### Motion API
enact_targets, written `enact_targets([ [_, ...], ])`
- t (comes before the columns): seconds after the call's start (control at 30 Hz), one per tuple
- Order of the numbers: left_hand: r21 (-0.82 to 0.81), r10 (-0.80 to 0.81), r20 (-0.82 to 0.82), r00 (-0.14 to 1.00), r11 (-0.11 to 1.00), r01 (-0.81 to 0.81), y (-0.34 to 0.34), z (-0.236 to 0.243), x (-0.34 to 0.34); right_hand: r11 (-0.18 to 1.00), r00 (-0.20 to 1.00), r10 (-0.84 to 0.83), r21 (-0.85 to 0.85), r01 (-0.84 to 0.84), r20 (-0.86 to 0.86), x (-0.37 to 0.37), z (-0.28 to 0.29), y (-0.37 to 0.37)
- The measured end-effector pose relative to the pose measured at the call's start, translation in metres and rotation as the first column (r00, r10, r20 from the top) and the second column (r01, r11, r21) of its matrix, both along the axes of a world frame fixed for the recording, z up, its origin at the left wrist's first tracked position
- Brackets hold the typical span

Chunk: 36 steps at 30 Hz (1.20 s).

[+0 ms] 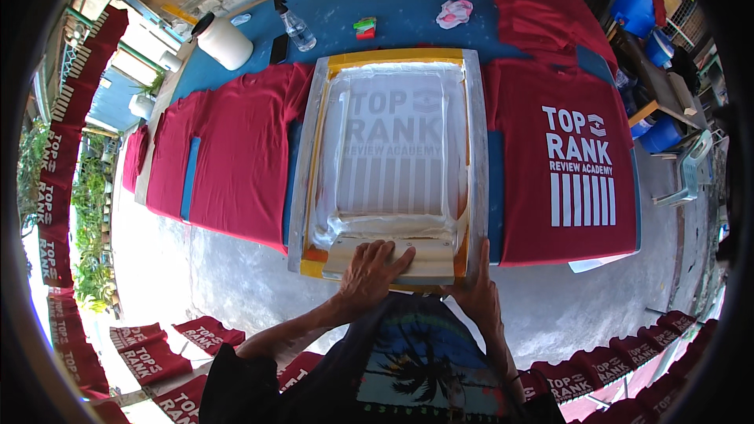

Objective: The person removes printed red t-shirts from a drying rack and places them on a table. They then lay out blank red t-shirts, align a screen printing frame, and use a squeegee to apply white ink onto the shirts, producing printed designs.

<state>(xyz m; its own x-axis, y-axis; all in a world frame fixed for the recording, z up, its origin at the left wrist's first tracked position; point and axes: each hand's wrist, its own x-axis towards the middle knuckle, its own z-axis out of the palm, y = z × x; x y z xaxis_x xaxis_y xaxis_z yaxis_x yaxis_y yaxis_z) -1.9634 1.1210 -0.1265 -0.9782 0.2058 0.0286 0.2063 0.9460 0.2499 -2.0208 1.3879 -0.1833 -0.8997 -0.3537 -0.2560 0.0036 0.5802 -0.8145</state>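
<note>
A screen printing frame (473, 149) lies on the table in front of me, its mesh (393, 180) smeared with white ink around a lettered, striped design. Across the frame's near end rests a pale metal squeegee (430, 254). My left hand (367, 275) is closed over the squeegee, its fingers bent on top and the thumb to the right. At the frame's near right corner, my right hand (477, 296) grips the edge, with one finger stretched along the side. The shirt under the frame is hidden.
Plain maroon shirts (247, 153) lie left on the blue table (338, 12); a printed maroon shirt (569, 243) lies right. Beyond are a white jar (224, 43), spray bottle (298, 31), phone (279, 49) and crumpled cloth (454, 13). Several printed shirts (149, 357) hang behind and left.
</note>
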Motion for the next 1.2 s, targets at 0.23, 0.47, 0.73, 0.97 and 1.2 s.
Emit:
enact_targets([
  [0.23, -0.038, 0.036, -0.102, 0.994, 0.998, -0.040, -0.059, -0.034, -0.128, 0.998, 0.993, -0.033, 0.057, 0.027, 0.115, -0.004, 0.001, -0.001],
  [0.47, -0.083, 0.014, -0.135, 0.991, 0.996, -0.026, -0.134, -0.035, -0.296, 0.996, 0.980, -0.061, 0.081, 0.047, 0.187, -0.006, 0.002, -0.002],
  [0.73, 0.018, 0.000, 0.102, 0.995, 1.000, -0.002, -0.164, 0.031, -0.326, 0.993, 0.980, -0.069, 0.111, 0.049, 0.189, -0.003, -0.001, -0.001],
  [0.97, -0.009, 0.108, 0.102, 0.989, 0.994, -0.107, -0.188, 0.019, -0.354, 0.995, 0.991, -0.057, 0.093, 0.046, 0.119, -0.003, 0.000, -0.003],
  [1.2, -0.037, 0.130, 0.077, 0.989, 0.991, -0.127, -0.168, -0.016, -0.293, 0.999, 0.998, -0.050, 0.015, 0.049, 0.036, 0.000, -0.004, -0.004],
])
